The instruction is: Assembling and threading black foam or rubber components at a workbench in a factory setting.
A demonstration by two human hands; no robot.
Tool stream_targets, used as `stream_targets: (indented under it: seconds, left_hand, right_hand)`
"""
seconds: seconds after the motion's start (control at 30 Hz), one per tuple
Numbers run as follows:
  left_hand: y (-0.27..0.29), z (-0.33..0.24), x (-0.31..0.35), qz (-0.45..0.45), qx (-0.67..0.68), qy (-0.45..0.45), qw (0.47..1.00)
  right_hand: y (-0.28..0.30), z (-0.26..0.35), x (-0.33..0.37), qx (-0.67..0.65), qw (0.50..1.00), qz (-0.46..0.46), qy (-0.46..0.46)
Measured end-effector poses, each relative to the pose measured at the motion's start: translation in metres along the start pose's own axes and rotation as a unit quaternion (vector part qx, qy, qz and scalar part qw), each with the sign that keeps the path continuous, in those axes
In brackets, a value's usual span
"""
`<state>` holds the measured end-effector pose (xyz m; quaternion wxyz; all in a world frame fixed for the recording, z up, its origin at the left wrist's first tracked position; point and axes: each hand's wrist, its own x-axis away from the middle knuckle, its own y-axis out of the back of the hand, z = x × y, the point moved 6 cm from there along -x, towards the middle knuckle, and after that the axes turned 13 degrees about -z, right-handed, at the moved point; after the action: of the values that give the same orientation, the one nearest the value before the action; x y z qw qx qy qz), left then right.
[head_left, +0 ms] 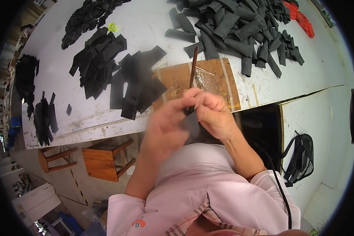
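Note:
Just in front of my body, both hands meet over a small dark grey fabric piece (191,125) that hangs between them. My right hand (215,114) is closed, thumb and fingers pinching the fabric's upper end. Smeared by motion, my left hand (164,125) curls in from the other side, its fingertips at the same end of the piece. A slim dark brown stick (193,70) points away from me beyond my fingers; whether I hold it or it is fixed is hidden. Under the stick lies a brown board (218,78) with clear tape, at the table edge.
Flat black fabric pieces (100,59) lie in stacks on the white table (145,31), the nearest stack (135,84) beside the board. Rolled-looking dark grey fabric tubes (240,27) are heaped at the back right. Wooden stools (102,161) stand left; a black mesh bag (301,157) is right.

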<state>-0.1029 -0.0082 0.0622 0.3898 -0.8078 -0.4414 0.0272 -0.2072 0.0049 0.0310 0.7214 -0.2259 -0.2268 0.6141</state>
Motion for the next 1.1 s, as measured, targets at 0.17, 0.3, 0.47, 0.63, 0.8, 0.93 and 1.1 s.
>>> stream_targets:
  seconds: [0.17, 0.3, 0.47, 0.63, 0.8, 0.93, 1.1]
  left_hand:
    - [-0.016, -0.024, -0.003, -0.217, -0.336, -0.311, 0.862]
    - [-0.034, -0.049, -0.011, -0.193, -0.316, -0.476, 0.797]
    - [-0.037, -0.057, -0.045, -0.039, 0.039, -0.183, 0.981]
    - [-0.065, -0.069, -0.049, 0.257, 0.294, 0.022, 0.921]
    - [0.014, 0.001, -0.097, 0.065, 0.351, 0.130, 0.925]
    - [0.015, -0.004, -0.090, 0.019, 0.158, 0.004, 0.987]
    - [-0.006, -0.061, -0.064, -0.135, -0.312, -0.389, 0.856]
  right_hand:
    - [-0.013, 0.051, -0.010, 0.196, 0.968, -0.030, 0.156]
    - [-0.025, 0.084, -0.018, 0.334, 0.913, -0.066, 0.227]
    - [-0.040, 0.105, -0.038, 0.349, 0.921, -0.060, 0.161]
    - [-0.041, 0.111, -0.065, 0.330, 0.934, 0.001, 0.136]
    - [0.028, 0.021, -0.072, 0.196, 0.964, -0.029, -0.174]
    - [0.033, 0.018, -0.072, 0.128, 0.982, -0.015, -0.141]
    - [0.023, 0.036, -0.074, 0.290, 0.956, 0.023, -0.046]
